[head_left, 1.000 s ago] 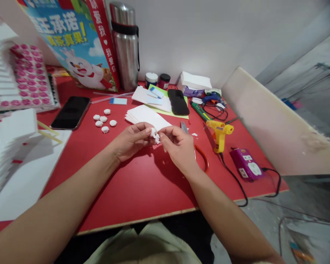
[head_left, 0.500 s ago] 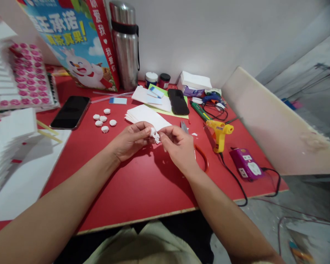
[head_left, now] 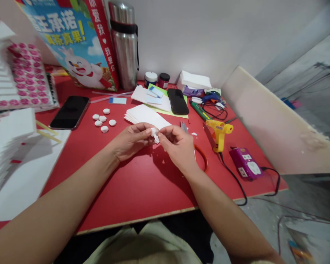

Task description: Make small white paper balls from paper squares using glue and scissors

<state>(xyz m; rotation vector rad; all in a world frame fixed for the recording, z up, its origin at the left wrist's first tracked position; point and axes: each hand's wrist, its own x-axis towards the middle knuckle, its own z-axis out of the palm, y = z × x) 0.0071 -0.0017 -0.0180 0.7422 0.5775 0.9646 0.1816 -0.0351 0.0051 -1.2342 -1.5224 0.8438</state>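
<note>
A small crumpled piece of white paper (head_left: pixel 155 136) is pinched between my two hands above the red table (head_left: pixel 143 190). My left hand (head_left: pixel 133 141) grips it from the left with thumb and fingers closed. On its right side, the thumb and fingertips of my right hand (head_left: pixel 177 146) press on the same piece. Behind my hands lies a fanned stack of white paper strips (head_left: pixel 147 115). Several small white rounded pieces (head_left: pixel 102 118) sit to the left. Scissors with an orange handle (head_left: pixel 202 157) lie partly hidden under my right hand.
A yellow glue gun (head_left: pixel 219 134) and a purple power adapter (head_left: pixel 246 164) with cords lie at the right. Phones (head_left: pixel 70 112), a steel thermos (head_left: pixel 125 51) and a printed bag (head_left: pixel 77 47) stand or lie farther back. A folded white paper structure (head_left: pixel 11 146) occupies the left.
The fingers of both hands have shifted slightly on the crumpled paper, and its shape looks a little more bunched. The rest stays in place.
</note>
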